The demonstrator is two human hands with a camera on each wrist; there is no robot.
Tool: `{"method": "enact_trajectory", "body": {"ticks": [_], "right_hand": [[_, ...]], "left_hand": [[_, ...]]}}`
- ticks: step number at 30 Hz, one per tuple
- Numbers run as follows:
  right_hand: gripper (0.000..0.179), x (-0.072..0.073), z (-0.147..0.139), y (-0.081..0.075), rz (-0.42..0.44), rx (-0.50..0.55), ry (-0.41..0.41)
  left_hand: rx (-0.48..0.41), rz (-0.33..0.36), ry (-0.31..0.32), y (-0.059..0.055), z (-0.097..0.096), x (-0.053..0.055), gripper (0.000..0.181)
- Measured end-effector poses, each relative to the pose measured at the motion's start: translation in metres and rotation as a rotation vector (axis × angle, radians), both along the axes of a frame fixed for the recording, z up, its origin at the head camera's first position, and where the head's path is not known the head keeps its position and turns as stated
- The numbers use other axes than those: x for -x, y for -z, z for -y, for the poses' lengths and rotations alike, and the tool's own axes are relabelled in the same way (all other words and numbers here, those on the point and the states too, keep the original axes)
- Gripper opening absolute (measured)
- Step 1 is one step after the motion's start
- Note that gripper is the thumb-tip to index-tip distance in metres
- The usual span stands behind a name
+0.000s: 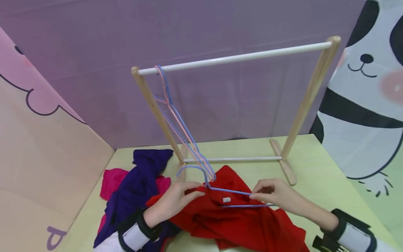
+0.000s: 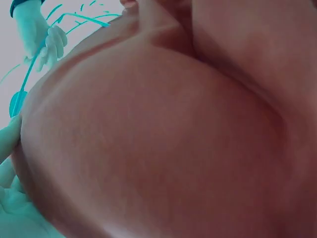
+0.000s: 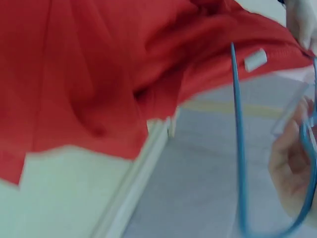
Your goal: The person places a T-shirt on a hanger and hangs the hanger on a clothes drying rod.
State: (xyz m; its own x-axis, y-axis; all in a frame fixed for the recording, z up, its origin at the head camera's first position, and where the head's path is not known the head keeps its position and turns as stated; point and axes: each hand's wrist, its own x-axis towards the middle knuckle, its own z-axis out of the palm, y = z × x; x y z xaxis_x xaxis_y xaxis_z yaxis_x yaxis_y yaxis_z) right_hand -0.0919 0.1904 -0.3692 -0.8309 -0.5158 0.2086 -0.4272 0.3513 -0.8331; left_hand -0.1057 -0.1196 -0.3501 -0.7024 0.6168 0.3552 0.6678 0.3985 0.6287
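A red shirt [image 1: 239,222] lies bunched near the front of the table, a small white label [image 1: 226,200] showing inside its neckline. One arm of a blue clothes hanger [image 1: 231,191] stretches across the neck opening, and its lower bar goes under the cloth at the right. My right hand [image 1: 277,196] pinches the hanger's upper arm between thumb and fingers. At the collar, close to the base of the hook, my left hand [image 1: 179,201] pinches the red shirt. Red cloth [image 2: 148,124] fills most of the left wrist view.
Behind the shirt stands a wooden rack with a white top rail [image 1: 239,57]. Blue and pink hangers [image 1: 176,108] hang at its left end, reaching down near the shirt. Purple clothing [image 1: 135,192] and pink clothing [image 1: 113,182] lie piled at the left.
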Motion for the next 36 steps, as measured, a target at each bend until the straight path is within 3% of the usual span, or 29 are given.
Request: {"method": "enact_trajectory", "body": {"ticks": [6,10,16,20,24,29,33,36], "right_hand": [[0.015,0.024,-0.031,-0.008,0.003,-0.004,-0.166],[0.015,0.029,-0.030,0.005,0.020,-0.068,-0.199],[0.023,0.024,-0.003,0.026,-0.103,-0.161,-0.211],[0.025,0.024,0.003,0.035,-0.217,-0.306,-0.195],[0.023,0.022,-0.006,0.045,-0.333,-0.412,-0.158],[0.022,0.014,-0.023,0.053,-0.400,-0.406,-0.093],[0.025,0.009,-0.033,0.053,-0.562,-0.406,-0.046],[0.027,0.003,-0.042,0.049,-0.633,-0.415,0.021]], "left_hand": [[-0.062,-0.050,-0.018,-0.010,0.011,0.001,0.017],[-0.079,-0.094,-0.015,-0.018,0.013,0.001,0.019],[-0.128,-0.161,0.068,-0.023,0.004,0.000,0.017],[-0.145,-0.192,0.072,-0.025,0.003,-0.001,0.018],[-0.142,-0.187,-0.007,-0.025,0.009,-0.002,0.022],[-0.130,-0.166,-0.081,-0.022,0.019,-0.002,0.026],[-0.104,-0.179,-0.120,-0.017,0.026,-0.002,0.026],[-0.085,-0.188,-0.142,-0.012,0.031,-0.001,0.027]]}}
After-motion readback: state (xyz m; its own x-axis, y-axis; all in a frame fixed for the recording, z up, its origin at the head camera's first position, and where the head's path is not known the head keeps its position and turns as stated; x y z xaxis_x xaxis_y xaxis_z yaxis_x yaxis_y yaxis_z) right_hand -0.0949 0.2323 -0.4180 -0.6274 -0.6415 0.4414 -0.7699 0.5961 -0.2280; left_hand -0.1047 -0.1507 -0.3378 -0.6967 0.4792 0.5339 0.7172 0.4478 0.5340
